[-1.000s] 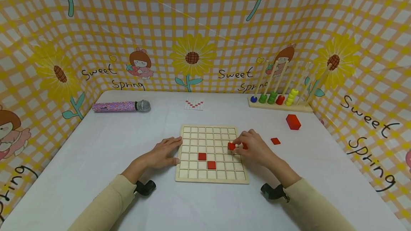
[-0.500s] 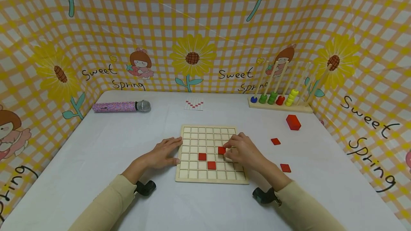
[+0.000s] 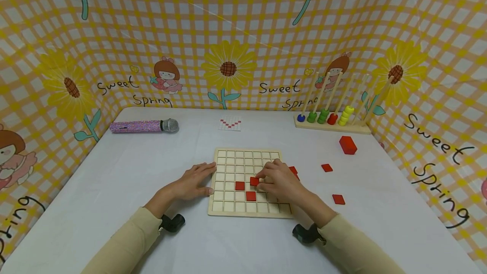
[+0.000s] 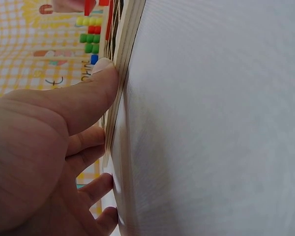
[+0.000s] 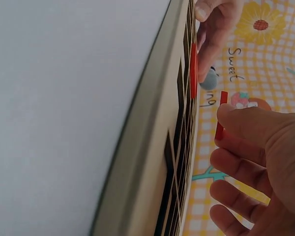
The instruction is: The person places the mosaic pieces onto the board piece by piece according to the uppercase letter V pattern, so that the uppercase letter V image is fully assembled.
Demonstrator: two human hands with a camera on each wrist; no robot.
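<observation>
My right hand [image 3: 283,183] pinches a red square tile [image 3: 254,181] between thumb and fingertips over the middle of a wooden grid board [image 3: 251,215]. In the right wrist view the held tile [image 5: 223,98] is on edge to the camera, with a gap between it and the board. Two red tiles lie in the grid, one left of the held tile [image 3: 239,186] and another nearer the front [image 3: 250,196]. My left hand [image 3: 192,182] rests at the board's left edge; in the left wrist view its thumb [image 4: 105,69] touches the rim, fingers fairly straight.
Right of the board lie loose red tiles [image 3: 338,199], one partly hidden behind my right hand. Farther back stand a red block [image 3: 348,145] and a bead abacus [image 3: 331,127]. A card with a red V pattern [image 3: 230,123] and a glittery microphone [image 3: 142,126] lie at the back.
My right hand has carried the pinched tile leftward and slightly nearer, from the board's right side to its middle. The left hand and the two tiles in the grid have stayed put.
</observation>
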